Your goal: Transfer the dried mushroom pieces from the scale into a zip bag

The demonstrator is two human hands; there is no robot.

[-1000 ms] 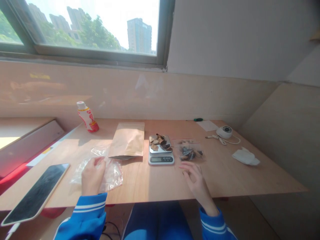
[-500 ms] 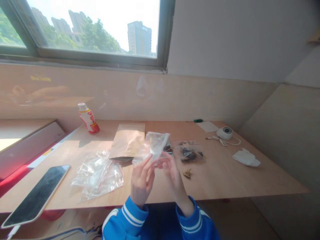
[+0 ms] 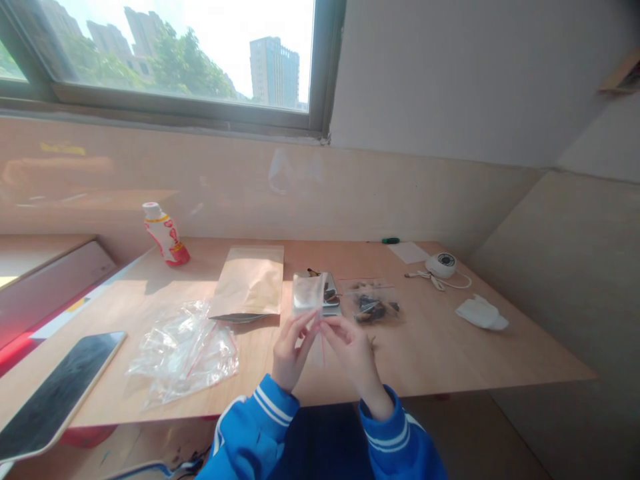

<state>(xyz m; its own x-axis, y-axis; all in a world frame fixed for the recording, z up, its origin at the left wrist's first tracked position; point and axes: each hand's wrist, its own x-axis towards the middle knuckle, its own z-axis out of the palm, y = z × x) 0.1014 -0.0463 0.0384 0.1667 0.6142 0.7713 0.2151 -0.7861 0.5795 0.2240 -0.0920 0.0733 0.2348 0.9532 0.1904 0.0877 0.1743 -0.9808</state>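
Just one view, worn on the head — facing forward and tilted down across a pale plywood worktop [image 3: 440, 353] from its near edge, close above the left hand [image 3: 295, 350] and right hand [image 3: 353, 357], with a wide grey-framed window [image 3: 170, 60] high along the top of the picture.

Count log | left hand: 1 [image 3: 294, 351] | right hand: 1 [image 3: 353, 355] | held clear plastic bag: 1 [image 3: 307, 293] | filled zip bag: 1 [image 3: 373, 303] | kraft paper pouch: 1 [image 3: 246, 280] | digital scale: 1 [image 3: 332, 307] | smartphone: 1 [image 3: 57, 393] | drink bottle: 1 [image 3: 165, 235] | loose plastic bag heap: 1 [image 3: 183, 355] | white cloth: 1 [image 3: 481, 313] | paper sheet: 1 [image 3: 409, 252]
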